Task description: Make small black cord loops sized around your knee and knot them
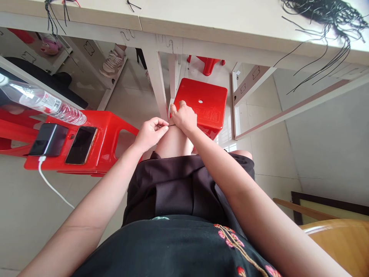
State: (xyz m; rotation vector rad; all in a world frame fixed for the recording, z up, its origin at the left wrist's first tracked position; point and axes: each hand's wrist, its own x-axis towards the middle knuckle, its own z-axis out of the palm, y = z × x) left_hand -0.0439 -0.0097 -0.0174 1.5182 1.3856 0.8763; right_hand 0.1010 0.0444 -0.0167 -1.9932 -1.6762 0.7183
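Note:
My left hand is closed, its thumb and index finger pinching a thin black cord above my bare leg. From those fingertips the cord runs a short way right and disappears under my right hand. That hand lies palm down over the knee, thumb and index finger apart; its other fingers are largely hidden. Just beyond the knee stands a red plastic stool with a small hole in its seat.
At left, a second red stool carries a phone, a dark power bank with a white cable, and a plastic bottle. Black cords hang over the pale table's edge. A wooden chair is at lower right.

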